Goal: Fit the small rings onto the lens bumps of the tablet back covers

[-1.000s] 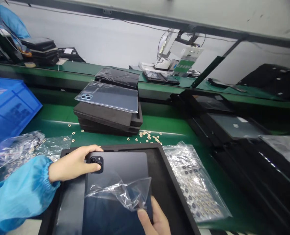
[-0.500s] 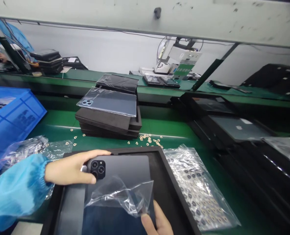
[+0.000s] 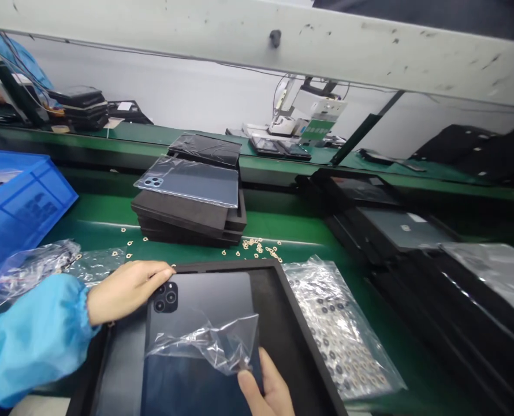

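Observation:
A dark grey tablet [image 3: 205, 297] with a black camera block at its upper left lies partly over a black foam tray [image 3: 298, 323]. Clear plastic film [image 3: 205, 341] covers its lower part, and the upper edge is crumpled and loose. My right hand [image 3: 268, 387] grips the tablet's right edge, thumb on the front against the film and fingers behind. At the tablet's upper left corner, my left hand [image 3: 125, 289] reaches over the tray's edge with fingers stretched, touching or very near the corner; some fingertips are hidden. A blue sleeve covers that arm.
Behind stands a stack of foam trays [image 3: 183, 216] topped by a film-wrapped tablet [image 3: 192, 179]. Small rings [image 3: 257, 245] lie scattered on the green mat. A bag of small parts [image 3: 339, 335] is at right, black trays [image 3: 408, 231] beyond, a blue crate [image 3: 23, 202] at left.
My left thumb has left the tablet's front beside the camera block, and that hand now sits at the corner. The tablet has settled slightly left; the right hand keeps its grip.

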The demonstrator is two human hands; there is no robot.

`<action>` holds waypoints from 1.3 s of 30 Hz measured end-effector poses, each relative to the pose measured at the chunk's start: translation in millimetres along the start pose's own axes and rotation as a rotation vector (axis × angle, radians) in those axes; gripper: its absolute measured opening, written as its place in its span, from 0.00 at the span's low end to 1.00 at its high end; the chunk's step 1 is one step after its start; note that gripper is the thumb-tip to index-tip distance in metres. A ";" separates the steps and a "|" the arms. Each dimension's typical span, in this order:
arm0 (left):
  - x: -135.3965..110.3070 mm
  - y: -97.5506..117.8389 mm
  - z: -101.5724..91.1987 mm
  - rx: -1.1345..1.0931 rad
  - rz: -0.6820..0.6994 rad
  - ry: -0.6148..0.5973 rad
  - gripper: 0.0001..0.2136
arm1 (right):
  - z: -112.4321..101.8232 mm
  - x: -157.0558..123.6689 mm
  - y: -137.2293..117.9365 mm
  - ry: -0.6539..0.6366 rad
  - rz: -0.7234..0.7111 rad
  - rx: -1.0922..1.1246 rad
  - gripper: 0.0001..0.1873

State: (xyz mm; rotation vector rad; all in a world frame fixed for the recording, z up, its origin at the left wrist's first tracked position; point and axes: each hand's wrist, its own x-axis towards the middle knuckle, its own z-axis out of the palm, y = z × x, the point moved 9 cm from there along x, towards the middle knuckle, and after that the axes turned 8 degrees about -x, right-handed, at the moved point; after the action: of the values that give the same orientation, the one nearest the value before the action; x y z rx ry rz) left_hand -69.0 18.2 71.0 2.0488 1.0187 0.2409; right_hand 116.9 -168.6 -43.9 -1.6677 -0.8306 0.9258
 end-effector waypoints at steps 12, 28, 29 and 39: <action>-11.1 65.8 55.3 0.503 0.349 0.066 0.04 | 7.8 0.8 6.9 -0.035 0.056 0.078 0.31; -9.4 -13.0 -40.0 -0.029 0.189 0.337 0.12 | 18.8 9.3 -14.7 -0.167 0.073 0.309 0.27; -5.0 -16.1 -37.4 0.002 0.186 0.322 0.13 | 19.8 9.5 -14.5 -0.193 0.070 0.292 0.27; -28.0 83.8 69.8 0.751 0.866 0.112 0.25 | 25.8 5.7 -2.0 -0.300 0.093 0.261 0.28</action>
State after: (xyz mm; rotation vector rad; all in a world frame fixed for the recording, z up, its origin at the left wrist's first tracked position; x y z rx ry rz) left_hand -5.0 -71.8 92.7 3.1149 0.1951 0.4630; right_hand 96.6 -151.9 -48.0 -1.3689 -0.7944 1.3134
